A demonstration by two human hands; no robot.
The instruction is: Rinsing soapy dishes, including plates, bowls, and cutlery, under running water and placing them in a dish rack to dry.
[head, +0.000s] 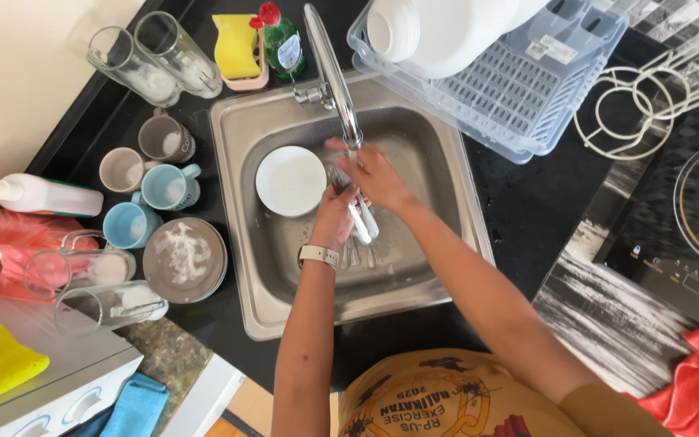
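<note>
1. Gripping a bunch of metal cutlery, both hands work over the steel sink, under the spout of the tap.
2. The left hand, with a pale watch band at the wrist, is closed around the cutlery handles, which hang down toward the sink floor.
3. The right hand sits just above it, fingers curled onto the upper ends of the same cutlery, right by the spout tip.
4. A white plate lies in the sink, just beside the left hand.
5. On the dark surface left of the sink stand soapy mugs, a brown plate streaked with foam and tall glasses.
6. A yellow sponge and a green soap bottle sit behind the sink.
7. A pale drying rack holding white dishes stands to the right of the tap.
</note>
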